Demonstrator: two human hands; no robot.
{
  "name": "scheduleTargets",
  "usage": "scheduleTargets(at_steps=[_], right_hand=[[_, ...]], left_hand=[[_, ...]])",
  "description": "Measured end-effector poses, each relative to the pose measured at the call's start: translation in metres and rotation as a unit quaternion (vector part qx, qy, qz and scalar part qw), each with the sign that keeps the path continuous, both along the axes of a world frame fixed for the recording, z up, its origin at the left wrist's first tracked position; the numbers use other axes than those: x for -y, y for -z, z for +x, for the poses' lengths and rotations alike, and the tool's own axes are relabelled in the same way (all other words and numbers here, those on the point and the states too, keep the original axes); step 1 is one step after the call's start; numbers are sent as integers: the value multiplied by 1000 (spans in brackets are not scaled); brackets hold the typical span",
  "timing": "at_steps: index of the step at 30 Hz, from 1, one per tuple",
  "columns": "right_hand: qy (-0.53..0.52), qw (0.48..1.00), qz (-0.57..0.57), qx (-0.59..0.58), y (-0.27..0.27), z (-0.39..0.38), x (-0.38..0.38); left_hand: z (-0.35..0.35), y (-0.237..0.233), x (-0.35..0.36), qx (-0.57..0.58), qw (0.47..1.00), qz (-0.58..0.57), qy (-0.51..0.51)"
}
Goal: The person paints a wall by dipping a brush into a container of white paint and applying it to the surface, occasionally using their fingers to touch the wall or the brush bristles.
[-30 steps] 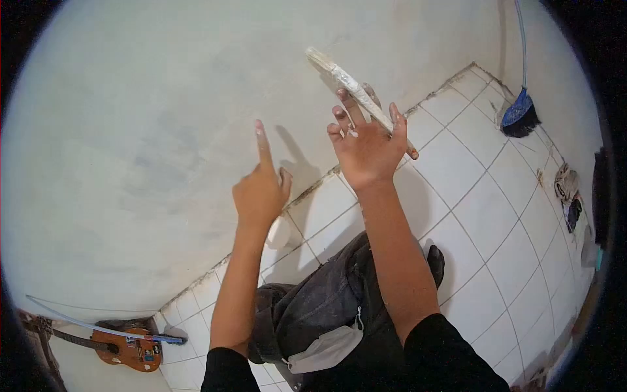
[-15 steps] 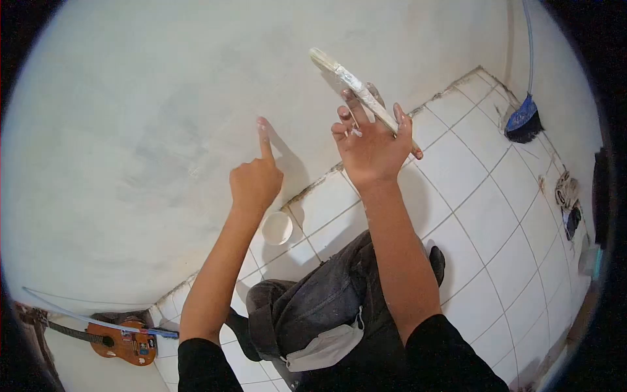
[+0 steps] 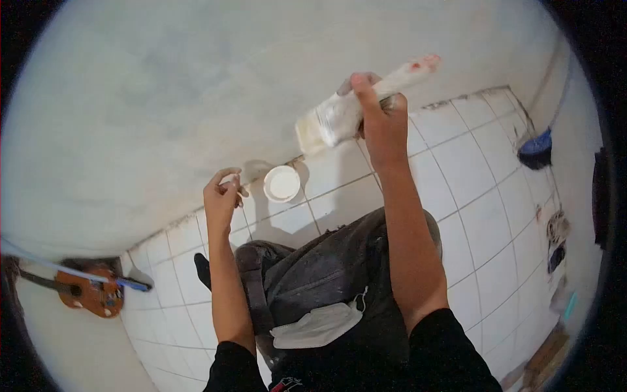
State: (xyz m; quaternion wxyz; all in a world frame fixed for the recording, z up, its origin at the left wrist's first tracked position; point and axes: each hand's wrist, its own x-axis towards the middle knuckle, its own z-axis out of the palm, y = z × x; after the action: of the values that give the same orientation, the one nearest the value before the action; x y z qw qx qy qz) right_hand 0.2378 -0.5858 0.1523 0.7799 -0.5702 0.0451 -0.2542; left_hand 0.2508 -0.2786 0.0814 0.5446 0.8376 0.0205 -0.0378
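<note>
A wide paintbrush is held by its handle in my right hand, its pale bristles pointing down and left in front of the wall. My left hand hangs beside the wall's foot with its fingers curled; what they hold, if anything, is too small to make out. Just right of that hand, a round white tub with whitish contents stands on the tiles. The grey-white wall shows darker smudges. A white face mask lies on my lap.
White floor tiles run along the wall. At the lower left are a guitar and a blue-headed tool. On the right a blue broom leans in the corner, with a crumpled cloth below it.
My right hand has turned the brush so its bristles point down-left, nearer the tub. The left hand has dropped from the wall, its pointing finger now curled. The view has shifted.
</note>
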Motion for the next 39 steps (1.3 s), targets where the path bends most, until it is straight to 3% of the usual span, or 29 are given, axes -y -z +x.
scheduleTargets(at_steps=[2,3,6,7,9,17,24,26,29,33,39], right_hand=[[-20,987,-154,-28,15,9,-20],[-35,985,-165,-32,21,11,-30],[-115,911,-380,-114,27,12,-59],[-122,907,-386,-114,32,14,-65],[-140,841,-511,-114,45,19,-76],[-179,830,-523,-80,51,20,-95],[-177,794,-561,-157,74,28,-91],[-168,823,-526,-132,73,25,-96],[-180,823,-529,-103,70,25,-101],[-183,803,-548,-150,70,26,-101],[-187,815,-533,-131,77,28,-100]], left_hand=[[0,12,-12,-30,996,-76,-38],[0,18,-16,-56,987,-140,-61],[7,25,-18,-75,972,-210,-70],[10,27,-19,-84,959,-265,-63],[14,30,-21,-94,957,-269,-60],[9,22,-31,-62,919,-385,-53],[15,27,-38,-63,920,-381,-67],[14,26,-37,-56,920,-383,-65],[12,24,-39,-43,919,-382,-81],[12,26,-39,-37,917,-392,-62],[12,28,-40,-29,915,-399,-49]])
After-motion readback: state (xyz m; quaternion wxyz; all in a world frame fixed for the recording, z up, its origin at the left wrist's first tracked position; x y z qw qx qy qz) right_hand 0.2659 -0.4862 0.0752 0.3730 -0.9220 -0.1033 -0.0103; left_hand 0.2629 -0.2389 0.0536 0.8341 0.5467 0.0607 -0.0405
